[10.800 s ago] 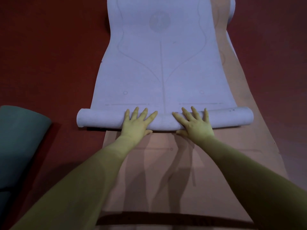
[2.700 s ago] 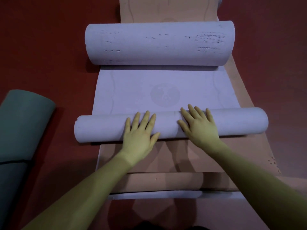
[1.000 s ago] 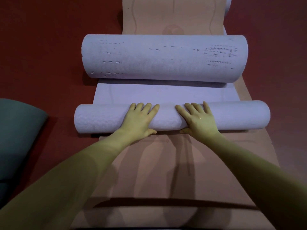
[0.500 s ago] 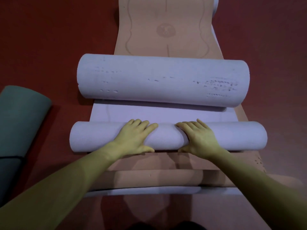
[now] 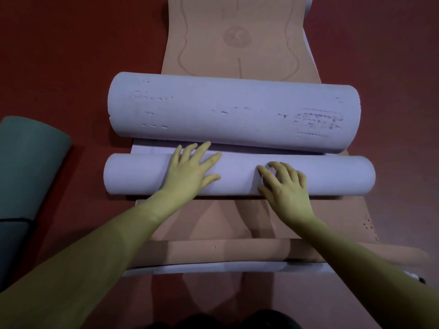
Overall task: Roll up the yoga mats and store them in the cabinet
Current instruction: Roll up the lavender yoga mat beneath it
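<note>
A lavender yoga mat lies on the floor rolled from both ends. Its near, thinner roll [image 5: 332,176] lies almost against the far, thicker roll [image 5: 232,110], with only a thin strip of flat mat between them. My left hand [image 5: 190,172] presses flat on the near roll, fingers spread and reaching over its top. My right hand [image 5: 285,188] rests on the same roll, fingers slightly bent on its surface. Under the lavender mat lies a tan mat [image 5: 237,39] that runs away from me and also shows near me.
A dark green rolled mat [image 5: 28,162] lies on the red floor [image 5: 83,55] at the left. The tan mat's near end [image 5: 213,254] is curled into a low roll over a pale edge close to my body.
The near roll has moved forward and grown, and the flat strip between the two rolls has shrunk to a sliver. My left hand's fingers have spread out over the roll.
</note>
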A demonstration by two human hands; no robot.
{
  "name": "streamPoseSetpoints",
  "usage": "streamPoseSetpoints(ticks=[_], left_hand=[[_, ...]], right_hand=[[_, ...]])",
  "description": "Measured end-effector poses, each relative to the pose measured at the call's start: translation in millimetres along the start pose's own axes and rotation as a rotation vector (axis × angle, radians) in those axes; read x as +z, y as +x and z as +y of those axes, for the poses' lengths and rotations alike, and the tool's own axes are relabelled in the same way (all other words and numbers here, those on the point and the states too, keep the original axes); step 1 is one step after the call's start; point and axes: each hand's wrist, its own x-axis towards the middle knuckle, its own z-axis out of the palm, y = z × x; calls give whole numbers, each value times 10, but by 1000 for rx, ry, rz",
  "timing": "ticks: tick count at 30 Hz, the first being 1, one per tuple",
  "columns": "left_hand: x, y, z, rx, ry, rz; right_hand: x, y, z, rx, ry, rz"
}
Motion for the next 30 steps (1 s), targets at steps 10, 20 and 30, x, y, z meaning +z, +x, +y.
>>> streamPoseSetpoints(ticks=[10,20,30], left_hand=[[24,70,255,-92,-22,-144],[66,288,53,-55,-41,-272],[136,450,-69,19,175,-191]], right_hand=[[102,451,19,97,-45,-267],[184,414,66,-97,-82,-88],[301,749,213,-173,-156,-170]])
